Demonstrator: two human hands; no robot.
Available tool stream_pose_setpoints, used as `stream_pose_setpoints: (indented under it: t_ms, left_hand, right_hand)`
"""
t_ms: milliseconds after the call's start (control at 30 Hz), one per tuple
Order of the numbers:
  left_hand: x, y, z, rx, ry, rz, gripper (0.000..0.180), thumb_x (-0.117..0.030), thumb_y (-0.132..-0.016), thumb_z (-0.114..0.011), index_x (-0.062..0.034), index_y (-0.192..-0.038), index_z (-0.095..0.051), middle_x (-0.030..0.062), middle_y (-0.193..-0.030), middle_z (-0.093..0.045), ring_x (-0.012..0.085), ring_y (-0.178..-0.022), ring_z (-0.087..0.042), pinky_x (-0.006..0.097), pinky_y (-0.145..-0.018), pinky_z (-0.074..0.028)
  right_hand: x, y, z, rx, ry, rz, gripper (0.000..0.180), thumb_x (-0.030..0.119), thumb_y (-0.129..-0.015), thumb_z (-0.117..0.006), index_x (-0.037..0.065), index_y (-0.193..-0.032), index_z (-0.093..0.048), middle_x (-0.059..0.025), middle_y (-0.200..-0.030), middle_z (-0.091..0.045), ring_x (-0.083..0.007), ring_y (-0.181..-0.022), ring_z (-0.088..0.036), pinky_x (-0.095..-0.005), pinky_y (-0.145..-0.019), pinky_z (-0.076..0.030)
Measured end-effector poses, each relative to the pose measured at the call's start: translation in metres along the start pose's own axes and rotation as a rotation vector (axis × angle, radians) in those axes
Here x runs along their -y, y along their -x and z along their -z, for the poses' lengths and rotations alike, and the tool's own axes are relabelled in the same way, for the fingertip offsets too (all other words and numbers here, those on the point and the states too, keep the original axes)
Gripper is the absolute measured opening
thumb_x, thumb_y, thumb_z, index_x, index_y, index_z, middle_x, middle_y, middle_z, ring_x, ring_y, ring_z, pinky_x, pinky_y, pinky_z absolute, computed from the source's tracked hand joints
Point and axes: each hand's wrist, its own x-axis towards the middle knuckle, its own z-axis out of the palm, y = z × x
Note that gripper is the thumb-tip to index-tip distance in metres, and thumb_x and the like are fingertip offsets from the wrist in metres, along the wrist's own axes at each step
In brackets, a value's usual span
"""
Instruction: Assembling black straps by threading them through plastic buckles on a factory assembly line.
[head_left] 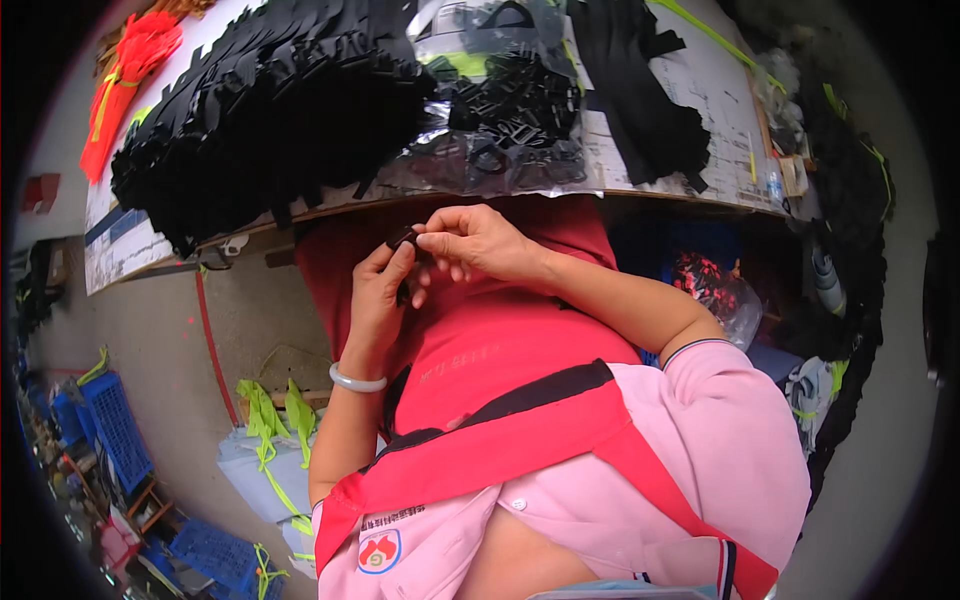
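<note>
Both my hands meet above my lap, just in front of the table edge. Between the fingertips is a small black buckle (403, 237), partly covered by them. My left hand (378, 290) pinches it from the left between thumb and fingers, and a bit of black material shows by that palm. My right hand (482, 245) is closed on its right side, thumb and forefinger pressed together. Beyond the hands, a clear plastic bag (545, 180) lies on the table with many loose black buckles (515, 100) in it. Left of the bag is a large heap of black straps (270, 130).
More black straps (640, 100) lie right of the bag on the table (725, 120). Orange-red cloth (125, 90) hangs at the far left corner. Blue crates (115, 430) stand on the floor at left. A red apron (480, 370) covers my lap.
</note>
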Motion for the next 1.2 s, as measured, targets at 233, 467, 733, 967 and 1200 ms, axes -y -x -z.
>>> stream_pose_setpoints:
  t_ms: [233, 467, 733, 967, 1200]
  left_hand:
    - [-0.001, 0.005, 0.011, -0.028, -0.071, 0.058, 0.03, -0.027, -0.097, -0.056, 0.0013, -0.104, -0.063, 0.0069, -0.084, -0.065, 0.0077, -0.054, -0.05, 0.02, -0.047, -0.038]
    - [0.009, -0.004, -0.004, 0.0, -0.045, 0.133, 0.027, -0.024, -0.097, -0.056, 0.0017, -0.104, -0.064, 0.0065, -0.084, -0.065, 0.0074, -0.056, -0.052, 0.02, -0.048, -0.039]
    - [-0.012, -0.008, -0.041, 0.101, -0.209, 0.144, 0.024, -0.018, -0.096, -0.057, 0.0012, -0.107, -0.067, 0.0018, -0.073, -0.062, 0.0043, -0.049, -0.047, 0.018, -0.046, -0.034]
    - [-0.001, -0.024, -0.053, 0.188, -0.39, -0.291, 0.015, -0.01, -0.091, -0.062, 0.0024, -0.097, -0.068, -0.0004, -0.083, -0.061, 0.0033, -0.063, -0.051, 0.017, -0.055, -0.035]
    - [-0.002, 0.012, 0.015, 0.125, -1.081, -0.257, 0.015, -0.007, -0.084, -0.065, 0.0064, -0.091, -0.065, 0.015, -0.092, -0.064, 0.0289, -0.078, -0.063, 0.031, -0.068, -0.047]
  right_hand:
    - [0.038, 0.067, 0.12, -0.855, 1.024, 0.532, 0.015, 0.019, -0.086, -0.064, 0.004, -0.089, -0.065, -0.012, -0.086, -0.065, -0.0309, -0.079, -0.064, -0.0378, -0.069, -0.05]
    - [-0.006, 0.092, 0.17, -0.939, 1.215, 0.209, 0.021, 0.018, -0.082, -0.066, 0.004, -0.096, -0.062, -0.0186, -0.093, -0.064, -0.0378, -0.088, -0.062, -0.0444, -0.075, -0.049]
    - [0.021, 0.07, 0.113, -0.5, -0.151, 0.202, 0.018, 0.021, -0.091, -0.066, 0.003, -0.095, -0.065, 0.0007, -0.076, -0.062, -0.0054, -0.067, -0.058, -0.0184, -0.062, -0.047]
    - [-0.003, 0.048, 0.032, -0.308, -0.222, 0.1, 0.025, 0.027, -0.093, -0.063, 0.006, -0.107, -0.064, 0.0057, -0.072, -0.055, -0.0026, -0.059, -0.047, -0.0178, -0.05, -0.037]
    - [0.05, 0.035, 0.085, -0.347, -0.098, 0.142, 0.026, 0.026, -0.093, -0.063, 0.002, -0.104, -0.066, 0.0007, -0.073, -0.061, -0.002, -0.053, -0.045, -0.0163, -0.046, -0.034]
